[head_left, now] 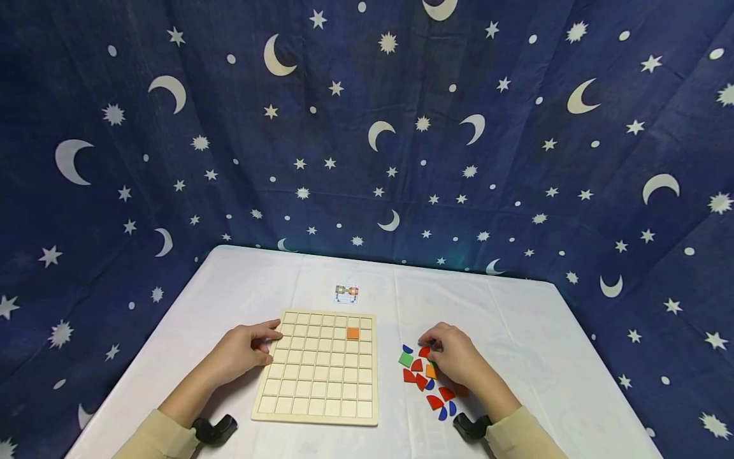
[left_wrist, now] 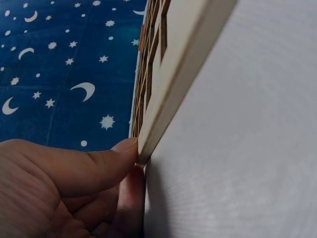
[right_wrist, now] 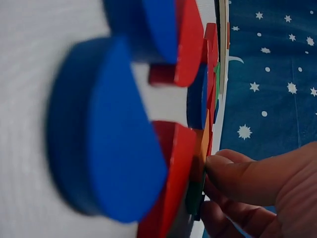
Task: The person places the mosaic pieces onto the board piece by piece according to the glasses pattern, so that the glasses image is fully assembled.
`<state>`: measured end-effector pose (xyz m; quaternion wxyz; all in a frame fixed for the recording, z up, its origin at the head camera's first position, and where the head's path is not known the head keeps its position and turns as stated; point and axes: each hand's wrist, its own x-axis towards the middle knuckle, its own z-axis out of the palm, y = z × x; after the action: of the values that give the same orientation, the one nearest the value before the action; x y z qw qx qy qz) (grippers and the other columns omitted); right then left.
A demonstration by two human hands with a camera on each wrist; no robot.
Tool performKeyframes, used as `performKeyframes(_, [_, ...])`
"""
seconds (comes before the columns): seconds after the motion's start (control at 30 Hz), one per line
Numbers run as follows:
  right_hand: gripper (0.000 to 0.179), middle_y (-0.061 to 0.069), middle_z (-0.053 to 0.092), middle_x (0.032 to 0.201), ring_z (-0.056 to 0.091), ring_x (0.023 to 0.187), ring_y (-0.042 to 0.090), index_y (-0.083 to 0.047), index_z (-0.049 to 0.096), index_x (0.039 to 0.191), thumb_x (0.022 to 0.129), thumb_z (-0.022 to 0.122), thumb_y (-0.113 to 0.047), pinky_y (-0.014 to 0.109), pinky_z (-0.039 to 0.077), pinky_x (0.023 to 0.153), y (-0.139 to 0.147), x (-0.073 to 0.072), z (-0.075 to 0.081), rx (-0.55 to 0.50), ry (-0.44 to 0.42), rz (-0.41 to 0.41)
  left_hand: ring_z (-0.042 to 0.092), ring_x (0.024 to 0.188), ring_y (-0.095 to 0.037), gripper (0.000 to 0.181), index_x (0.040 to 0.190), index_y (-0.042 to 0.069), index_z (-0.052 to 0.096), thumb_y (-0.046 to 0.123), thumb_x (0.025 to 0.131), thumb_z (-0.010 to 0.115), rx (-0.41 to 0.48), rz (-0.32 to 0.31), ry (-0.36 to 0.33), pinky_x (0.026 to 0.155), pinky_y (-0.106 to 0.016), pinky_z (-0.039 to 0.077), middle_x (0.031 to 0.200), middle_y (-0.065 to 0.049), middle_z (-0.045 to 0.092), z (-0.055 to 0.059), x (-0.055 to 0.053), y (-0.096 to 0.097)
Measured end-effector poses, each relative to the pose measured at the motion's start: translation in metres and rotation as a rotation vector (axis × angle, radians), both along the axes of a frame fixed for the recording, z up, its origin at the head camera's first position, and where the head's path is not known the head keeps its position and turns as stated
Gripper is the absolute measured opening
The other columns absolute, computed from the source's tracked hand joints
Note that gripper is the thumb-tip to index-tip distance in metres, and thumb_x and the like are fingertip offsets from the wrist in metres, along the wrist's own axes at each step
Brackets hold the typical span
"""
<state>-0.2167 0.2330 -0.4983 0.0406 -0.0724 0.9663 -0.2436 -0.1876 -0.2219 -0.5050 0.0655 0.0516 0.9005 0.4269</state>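
Note:
A pale wooden grid board [head_left: 315,357] lies on the table, with an orange square tile [head_left: 353,333] in one of its upper right cells. My left hand [head_left: 243,350] rests at the board's left edge; in the left wrist view its thumb [left_wrist: 116,161] touches the rim. To the right of the board, my right hand [head_left: 453,352] reaches into a loose group of coloured pieces. Its thumb [right_wrist: 242,176] is against or just beside an orange piece [right_wrist: 199,148] and a green piece [right_wrist: 194,196]. Whether a piece is between the fingertips is hidden.
Around the right hand lie red quarter-circle pieces [head_left: 434,402], blue half-round pieces [head_left: 452,408] and a green square [head_left: 406,359]. A small printed pattern card [head_left: 346,293] is beyond the board. White cloth covers the table [head_left: 504,331]; a starry curtain [head_left: 338,146] hangs behind.

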Motion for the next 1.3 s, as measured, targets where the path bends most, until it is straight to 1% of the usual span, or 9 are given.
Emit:
performKeyframes(0.17, [0.026, -0.008, 0.067, 0.099, 0.059, 0.096, 0.015, -0.024, 0.081, 0.104, 0.089, 0.084, -0.004, 0.048, 0.058, 0.101, -0.001, 0.0, 0.001, 0.025, -0.018, -0.003, 0.056, 0.08, -0.013, 0.048, 0.125, 0.01, 0.08, -0.003, 0.079, 0.084, -0.014, 0.006, -0.002, 0.067, -0.024, 0.044, 0.163, -0.009, 0.057, 0.0, 0.0, 0.001])
performKeyframes(0.27, [0.022, -0.007, 0.068, 0.097, 0.06, 0.097, 0.016, -0.024, 0.081, 0.103, 0.089, 0.086, -0.008, 0.051, 0.053, 0.103, -0.001, -0.001, 0.001, 0.044, -0.017, -0.001, 0.056, 0.08, -0.013, 0.048, 0.125, 0.01, 0.08, -0.003, 0.079, 0.085, -0.017, 0.008, -0.001, 0.067, -0.024, 0.044, 0.162, -0.01, 0.057, 0.0, 0.001, 0.001])
performKeyframes(0.4, [0.017, -0.007, 0.069, 0.096, 0.061, 0.097, 0.017, -0.024, 0.081, 0.103, 0.09, 0.087, -0.015, 0.054, 0.048, 0.103, -0.001, -0.001, 0.0, 0.076, -0.003, 0.012, 0.056, 0.08, -0.013, 0.047, 0.125, 0.009, 0.08, -0.003, 0.079, 0.085, -0.01, 0.006, -0.002, 0.067, -0.024, 0.045, 0.162, -0.01, 0.057, 0.0, 0.0, 0.001])
performKeyframes(0.6, [0.016, -0.008, 0.07, 0.097, 0.062, 0.098, 0.016, -0.028, 0.08, 0.103, 0.09, 0.088, -0.023, 0.052, 0.047, 0.1, 0.0, -0.003, -0.001, 0.103, 0.008, 0.017, 0.056, 0.08, -0.013, 0.048, 0.126, 0.009, 0.08, -0.002, 0.08, 0.085, -0.025, 0.002, 0.009, 0.069, -0.024, 0.043, 0.162, -0.01, 0.057, 0.0, 0.0, 0.0])
performKeyframes(0.83, [0.023, -0.008, 0.07, 0.096, 0.062, 0.097, 0.016, -0.028, 0.08, 0.106, 0.087, 0.089, -0.018, 0.051, 0.046, 0.098, -0.003, -0.002, -0.002, 0.11, -0.029, 0.011, 0.056, 0.08, -0.013, 0.048, 0.127, 0.009, 0.079, -0.001, 0.08, 0.085, -0.03, -0.005, 0.012, 0.07, -0.023, 0.043, 0.162, -0.01, 0.058, -0.001, -0.001, -0.001])
performKeyframes(1.07, [0.018, -0.008, 0.065, 0.087, 0.057, 0.089, 0.015, -0.026, 0.077, 0.104, 0.09, 0.087, -0.02, 0.044, 0.042, 0.091, -0.008, -0.004, -0.002, 0.119, -0.019, 0.023, 0.056, 0.08, -0.012, 0.048, 0.127, 0.008, 0.079, 0.0, 0.08, 0.085, -0.03, -0.009, 0.015, 0.069, -0.023, 0.043, 0.162, -0.011, 0.057, 0.0, -0.001, -0.001])
performKeyframes(1.3, [0.018, -0.007, 0.063, 0.085, 0.056, 0.086, 0.014, -0.024, 0.077, 0.106, 0.091, 0.086, -0.021, 0.044, 0.042, 0.089, -0.014, -0.007, 0.0, 0.113, 0.001, 0.03, 0.056, 0.079, -0.013, 0.048, 0.127, 0.008, 0.079, -0.001, 0.08, 0.084, -0.016, -0.007, 0.004, 0.067, -0.024, 0.044, 0.162, -0.011, 0.057, 0.001, -0.001, -0.001])
